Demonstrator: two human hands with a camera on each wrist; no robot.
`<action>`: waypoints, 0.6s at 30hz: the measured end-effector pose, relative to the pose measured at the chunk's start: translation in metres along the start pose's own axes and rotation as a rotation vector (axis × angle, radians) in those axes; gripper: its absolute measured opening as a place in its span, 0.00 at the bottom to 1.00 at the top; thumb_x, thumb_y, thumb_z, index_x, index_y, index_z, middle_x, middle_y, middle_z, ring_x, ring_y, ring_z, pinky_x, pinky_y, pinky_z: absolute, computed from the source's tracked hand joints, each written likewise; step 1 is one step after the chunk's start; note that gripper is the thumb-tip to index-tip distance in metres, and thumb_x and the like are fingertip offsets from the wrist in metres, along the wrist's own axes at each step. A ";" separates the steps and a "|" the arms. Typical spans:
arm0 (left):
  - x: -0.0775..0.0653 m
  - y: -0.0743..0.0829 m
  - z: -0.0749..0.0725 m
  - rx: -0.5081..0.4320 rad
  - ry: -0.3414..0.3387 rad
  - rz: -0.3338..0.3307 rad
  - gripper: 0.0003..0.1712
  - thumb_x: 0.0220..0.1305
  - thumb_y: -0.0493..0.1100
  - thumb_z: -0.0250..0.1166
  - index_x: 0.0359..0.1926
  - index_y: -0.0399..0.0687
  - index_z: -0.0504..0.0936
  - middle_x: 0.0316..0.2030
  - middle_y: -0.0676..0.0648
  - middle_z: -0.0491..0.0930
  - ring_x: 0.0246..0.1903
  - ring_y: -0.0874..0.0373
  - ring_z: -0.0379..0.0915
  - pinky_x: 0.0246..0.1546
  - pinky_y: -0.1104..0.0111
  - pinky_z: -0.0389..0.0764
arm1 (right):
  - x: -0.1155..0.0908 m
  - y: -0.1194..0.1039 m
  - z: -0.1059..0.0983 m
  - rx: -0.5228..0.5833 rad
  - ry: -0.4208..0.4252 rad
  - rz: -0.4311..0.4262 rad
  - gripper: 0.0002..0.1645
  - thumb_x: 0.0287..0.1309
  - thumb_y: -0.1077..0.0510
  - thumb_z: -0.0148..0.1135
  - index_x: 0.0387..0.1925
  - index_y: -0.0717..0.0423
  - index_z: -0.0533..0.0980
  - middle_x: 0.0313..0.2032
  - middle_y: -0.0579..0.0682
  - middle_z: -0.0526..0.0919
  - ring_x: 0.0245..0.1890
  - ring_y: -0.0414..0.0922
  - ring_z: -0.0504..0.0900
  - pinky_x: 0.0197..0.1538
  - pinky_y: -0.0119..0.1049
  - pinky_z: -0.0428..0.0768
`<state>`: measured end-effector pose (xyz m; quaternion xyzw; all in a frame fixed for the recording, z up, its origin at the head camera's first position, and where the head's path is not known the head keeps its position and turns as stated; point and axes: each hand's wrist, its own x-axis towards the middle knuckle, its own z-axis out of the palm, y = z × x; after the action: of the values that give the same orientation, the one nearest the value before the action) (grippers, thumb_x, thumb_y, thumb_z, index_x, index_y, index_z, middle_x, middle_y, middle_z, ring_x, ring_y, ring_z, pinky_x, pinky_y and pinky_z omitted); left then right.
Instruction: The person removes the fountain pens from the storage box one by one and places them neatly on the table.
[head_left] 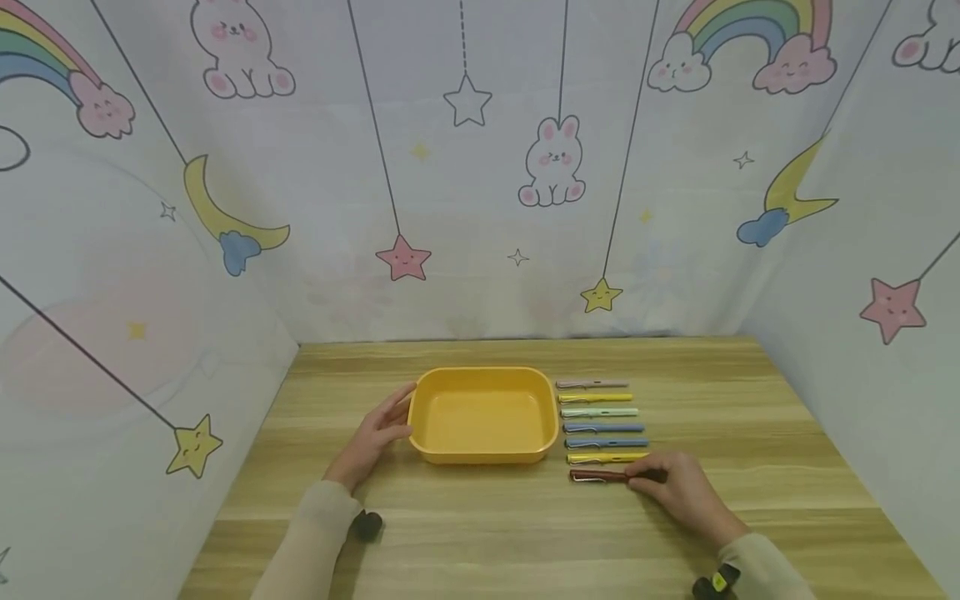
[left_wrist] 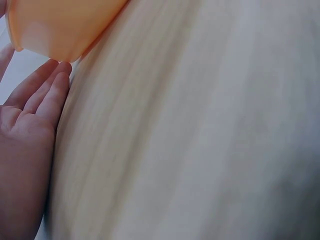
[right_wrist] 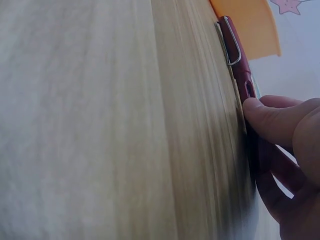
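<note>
A dark red pen (head_left: 597,476) with a silver clip lies at the near end of a column of pens. My right hand (head_left: 681,486) pinches its right end between thumb and fingers. In the right wrist view the thumb presses on the red pen (right_wrist: 236,47), which lies along the table surface. A yellow rectangular tray (head_left: 483,457) stands left of the pens. Along its left side my left hand (head_left: 372,443) rests with extended fingers touching the wall. The left wrist view shows those fingertips (left_wrist: 62,67) against the tray's outside (left_wrist: 60,30).
Behind the red pen lie several more, roughly parallel: a yellow pen (head_left: 600,458), two blue pens (head_left: 607,443), a pale green pen (head_left: 600,413), another yellow pen (head_left: 596,399) and a pink one (head_left: 592,384). A patterned cloth (head_left: 487,308) borders the wooden table (head_left: 480,533).
</note>
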<state>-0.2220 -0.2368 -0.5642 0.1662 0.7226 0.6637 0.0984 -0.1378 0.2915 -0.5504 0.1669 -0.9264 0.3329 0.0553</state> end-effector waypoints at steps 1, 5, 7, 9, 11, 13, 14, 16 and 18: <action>0.000 0.000 0.000 -0.004 0.000 0.002 0.42 0.73 0.39 0.65 0.83 0.55 0.59 0.78 0.36 0.61 0.77 0.38 0.58 0.65 0.76 0.70 | 0.000 0.000 0.000 -0.004 0.001 -0.001 0.11 0.53 0.62 0.80 0.38 0.44 0.91 0.37 0.38 0.91 0.40 0.37 0.88 0.48 0.38 0.87; 0.001 0.002 0.000 -0.017 0.000 0.005 0.42 0.73 0.38 0.65 0.83 0.55 0.59 0.79 0.36 0.60 0.77 0.38 0.58 0.65 0.77 0.71 | 0.001 0.000 -0.001 -0.017 -0.011 -0.002 0.11 0.53 0.61 0.80 0.38 0.43 0.91 0.37 0.38 0.92 0.40 0.37 0.88 0.47 0.38 0.87; 0.001 0.002 0.000 -0.015 0.001 0.002 0.42 0.73 0.39 0.65 0.83 0.55 0.60 0.79 0.36 0.60 0.77 0.39 0.58 0.65 0.77 0.71 | 0.001 -0.001 -0.002 -0.018 -0.021 -0.002 0.11 0.54 0.60 0.80 0.38 0.43 0.91 0.38 0.38 0.92 0.40 0.37 0.88 0.47 0.37 0.87; 0.000 0.002 0.000 -0.012 0.003 -0.004 0.42 0.73 0.39 0.66 0.83 0.56 0.60 0.79 0.36 0.60 0.77 0.39 0.58 0.65 0.77 0.71 | 0.001 -0.001 -0.002 -0.016 -0.030 -0.007 0.10 0.54 0.60 0.80 0.38 0.43 0.91 0.38 0.38 0.92 0.40 0.37 0.88 0.47 0.37 0.87; 0.000 0.002 0.000 -0.009 0.003 -0.009 0.42 0.73 0.39 0.66 0.83 0.57 0.60 0.79 0.36 0.60 0.77 0.39 0.58 0.65 0.77 0.71 | 0.001 -0.002 -0.003 -0.016 -0.035 -0.012 0.10 0.54 0.61 0.79 0.39 0.44 0.91 0.38 0.38 0.92 0.40 0.37 0.88 0.47 0.37 0.87; 0.000 0.002 0.000 -0.008 0.002 -0.010 0.42 0.73 0.39 0.65 0.83 0.56 0.60 0.79 0.36 0.60 0.77 0.39 0.58 0.65 0.77 0.71 | 0.002 -0.002 -0.004 -0.016 -0.041 -0.018 0.11 0.55 0.61 0.79 0.39 0.44 0.91 0.38 0.39 0.92 0.40 0.37 0.88 0.47 0.38 0.87; 0.000 0.002 0.000 -0.008 0.002 -0.010 0.42 0.73 0.39 0.65 0.83 0.56 0.60 0.79 0.36 0.60 0.77 0.39 0.58 0.65 0.78 0.71 | 0.002 -0.002 -0.004 -0.016 -0.043 -0.020 0.11 0.55 0.61 0.79 0.39 0.44 0.91 0.38 0.39 0.92 0.40 0.37 0.88 0.47 0.38 0.87; 0.000 0.002 0.000 -0.010 0.001 -0.008 0.42 0.73 0.39 0.65 0.83 0.56 0.59 0.79 0.36 0.60 0.77 0.38 0.58 0.65 0.78 0.71 | 0.002 -0.002 -0.004 -0.019 -0.045 -0.023 0.11 0.55 0.61 0.79 0.39 0.45 0.91 0.38 0.39 0.92 0.40 0.37 0.88 0.47 0.38 0.87; 0.000 0.002 0.000 -0.014 -0.001 -0.004 0.42 0.73 0.39 0.65 0.83 0.55 0.59 0.79 0.35 0.60 0.77 0.38 0.58 0.65 0.78 0.71 | 0.002 -0.002 -0.004 -0.019 -0.046 -0.022 0.11 0.55 0.61 0.79 0.39 0.45 0.91 0.38 0.39 0.92 0.41 0.37 0.88 0.48 0.38 0.87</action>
<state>-0.2221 -0.2362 -0.5626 0.1646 0.7181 0.6686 0.1011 -0.1386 0.2921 -0.5456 0.1839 -0.9287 0.3196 0.0394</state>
